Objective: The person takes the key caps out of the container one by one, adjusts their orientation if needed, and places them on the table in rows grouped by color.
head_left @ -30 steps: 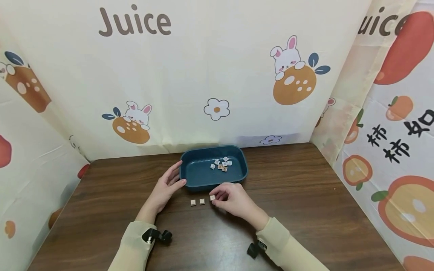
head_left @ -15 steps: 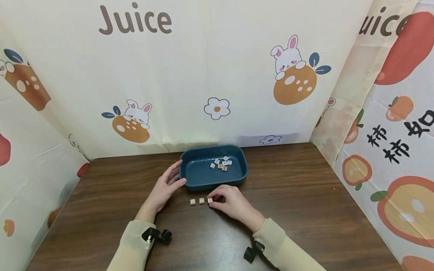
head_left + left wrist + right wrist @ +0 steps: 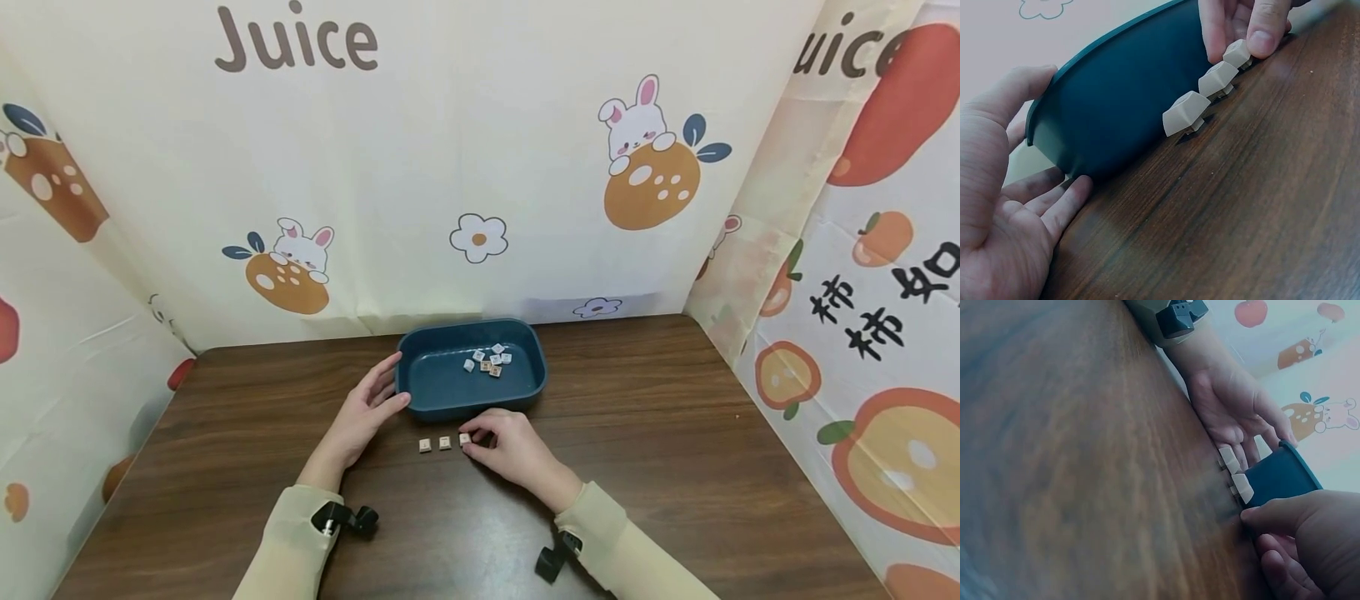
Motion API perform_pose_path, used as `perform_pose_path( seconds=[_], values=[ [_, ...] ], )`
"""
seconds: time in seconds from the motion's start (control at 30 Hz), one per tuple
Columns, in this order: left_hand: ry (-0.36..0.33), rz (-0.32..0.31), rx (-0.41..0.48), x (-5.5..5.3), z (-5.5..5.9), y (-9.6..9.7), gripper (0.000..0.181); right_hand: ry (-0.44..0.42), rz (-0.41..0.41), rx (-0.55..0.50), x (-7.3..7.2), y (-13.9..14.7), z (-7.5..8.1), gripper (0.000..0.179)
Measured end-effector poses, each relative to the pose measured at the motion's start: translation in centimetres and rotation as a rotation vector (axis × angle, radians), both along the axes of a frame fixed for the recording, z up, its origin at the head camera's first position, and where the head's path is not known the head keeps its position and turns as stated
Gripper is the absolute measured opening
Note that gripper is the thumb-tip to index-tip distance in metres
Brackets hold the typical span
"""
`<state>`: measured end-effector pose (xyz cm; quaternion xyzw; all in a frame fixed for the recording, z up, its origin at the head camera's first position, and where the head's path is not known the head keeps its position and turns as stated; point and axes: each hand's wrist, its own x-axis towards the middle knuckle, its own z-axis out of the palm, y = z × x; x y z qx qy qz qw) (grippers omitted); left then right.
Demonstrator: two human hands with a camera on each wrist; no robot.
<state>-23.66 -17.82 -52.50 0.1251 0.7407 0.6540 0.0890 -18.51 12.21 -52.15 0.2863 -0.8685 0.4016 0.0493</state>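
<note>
Two pale keycaps, the left one (image 3: 425, 446) and the middle one (image 3: 445, 442), stand in a row on the wooden table in front of a dark teal tray (image 3: 431, 408). My right hand (image 3: 517, 446) pinches a third keycap (image 3: 464, 439) between thumb and fingertips at the row's right end. In the left wrist view, small stems show under the keycaps. My left hand (image 3: 360, 425) rests against the tray's left end, its fingers (image 3: 1029, 81) extended along the rim and lower wall. Several more keycaps (image 3: 495, 360), white and tan, lie inside the tray.
The tray stands near the table's (image 3: 637, 467) back edge, close to a printed cloth backdrop (image 3: 405, 167). More printed cloth (image 3: 885, 333) hangs at the right side and at the left. Each sleeve carries a black wrist camera, such as the left one (image 3: 345, 518).
My right hand has shifted slightly left, bringing the pinched keycap closer to the other two in the row. My left hand stays at the tray's end.
</note>
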Motion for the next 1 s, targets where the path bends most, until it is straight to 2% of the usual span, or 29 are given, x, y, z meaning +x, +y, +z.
perform_pose_path(
  seconds=[0.3, 1.0],
  values=[
    [-0.001, -0.002, 0.004, -0.01, 0.13, -0.02, 0.073, 0.050, -0.004, -0.009, -0.10, -0.02, -0.17, 0.023],
    [-0.012, 0.000, 0.002, -0.05, 0.11, 0.02, 0.073, 0.012, -0.011, -0.001, -0.10, -0.07, -0.17, 0.019]
  ],
)
